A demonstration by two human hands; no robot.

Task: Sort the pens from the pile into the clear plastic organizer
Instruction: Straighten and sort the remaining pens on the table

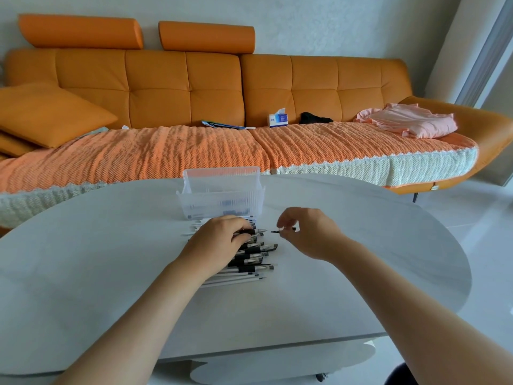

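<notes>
The pile of pens [249,257] was seen lying on the white table [111,273], directly under the left hand [222,237] and just beside the right hand [308,234]. The left hand was laid on the top of the pile, and its fingers were curled round one pen [256,231], whose tip was pointed toward the right hand. A short dark piece [283,230] was pinched between the thumb and fingers of the right hand, a little apart from that tip; what it was could not be told. The clear plastic organizer [222,190] was placed just beyond the left hand, right at the far edge of the pile, and some dark things were dimly seen inside it. Farther beyond both hands an orange sofa [166,87] was seen, with a tissue box [278,120] and a pink cloth [410,120] laid on it.
</notes>
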